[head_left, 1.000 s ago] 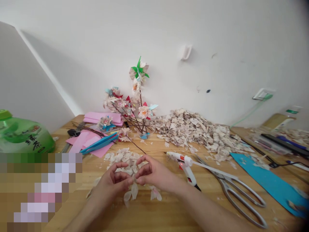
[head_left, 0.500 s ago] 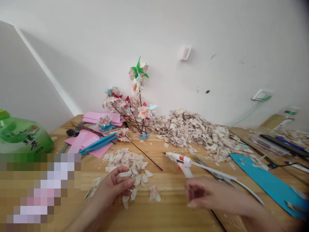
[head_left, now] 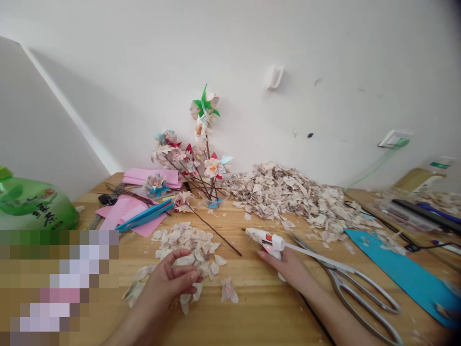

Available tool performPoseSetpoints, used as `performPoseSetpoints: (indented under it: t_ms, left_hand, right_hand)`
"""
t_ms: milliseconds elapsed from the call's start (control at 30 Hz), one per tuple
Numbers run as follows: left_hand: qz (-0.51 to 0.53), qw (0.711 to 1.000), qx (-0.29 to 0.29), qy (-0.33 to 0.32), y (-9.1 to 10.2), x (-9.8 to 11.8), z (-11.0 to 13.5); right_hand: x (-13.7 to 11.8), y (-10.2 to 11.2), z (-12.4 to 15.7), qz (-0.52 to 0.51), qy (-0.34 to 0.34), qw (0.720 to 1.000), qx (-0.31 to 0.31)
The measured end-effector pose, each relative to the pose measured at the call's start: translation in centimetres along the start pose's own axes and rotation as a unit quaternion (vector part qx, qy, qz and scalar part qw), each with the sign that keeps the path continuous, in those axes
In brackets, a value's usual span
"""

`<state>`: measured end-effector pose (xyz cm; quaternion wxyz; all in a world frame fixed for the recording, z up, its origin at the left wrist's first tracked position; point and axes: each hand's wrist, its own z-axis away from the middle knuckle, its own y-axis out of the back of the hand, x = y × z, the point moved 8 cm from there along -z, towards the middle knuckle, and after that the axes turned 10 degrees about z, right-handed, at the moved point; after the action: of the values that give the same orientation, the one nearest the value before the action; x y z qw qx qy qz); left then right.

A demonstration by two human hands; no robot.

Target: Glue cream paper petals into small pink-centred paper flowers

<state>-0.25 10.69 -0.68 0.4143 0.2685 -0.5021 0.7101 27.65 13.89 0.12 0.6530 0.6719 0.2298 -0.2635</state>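
My right hand (head_left: 286,266) has its fingers round the handle of a white hot glue gun (head_left: 264,237), which lies on its side with a glue stick out of its back end. Over the near edge of a small heap of pale dried petals (head_left: 187,240) is my left hand (head_left: 176,275), fingers curled and thumb drawn in against them. What sits between those fingertips, if anything, is too small to make out. Just right of the left hand rests a little petal flower (head_left: 229,290). A flower on a thin twig (head_left: 216,228) lies behind the petals.
Large metal scissors (head_left: 340,276) lie right of my right forearm, beside a blue sheet (head_left: 399,274). A big pile of dried petals (head_left: 288,192) lines the wall. Flower stems stand in a clear holder (head_left: 216,198). Left are pink paper (head_left: 151,178) and a green bottle (head_left: 36,202).
My right hand has moved up and forward onto the glue gun's handle, uncovering the scissors' handles. My left hand stays almost where it was.
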Motion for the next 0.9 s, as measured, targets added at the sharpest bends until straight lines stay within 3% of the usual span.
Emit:
performPoseSetpoints:
  t_ms: [133, 233, 433, 700, 900]
  left_hand:
    - [0.0, 0.999, 0.014, -0.035, 0.1, 0.2, -0.2]
    - [-0.012, 0.998, 0.024, -0.052, 0.3, 0.5, -0.2]
    - [-0.035, 0.997, 0.015, -0.071, 0.0, 0.8, 0.0]
    - [-0.045, 0.997, 0.0, -0.066, -0.2, 0.3, 0.0]
    - [-0.065, 0.996, -0.002, -0.068, 0.0, 0.4, -0.1]
  right_hand:
    - [-0.3, -0.7, 1.9, -0.085, -0.021, 0.996, -0.016]
    - [-2.0, -1.4, 4.1, -0.141, 0.008, 0.988, -0.054]
    - [-5.4, -2.9, 6.2, -0.125, 0.089, 0.98, -0.127]
    - [-3.5, -3.4, 6.0, -0.117, 0.048, 0.988, -0.091]
    - [-3.9, -3.5, 6.1, -0.096, 0.056, 0.989, -0.092]
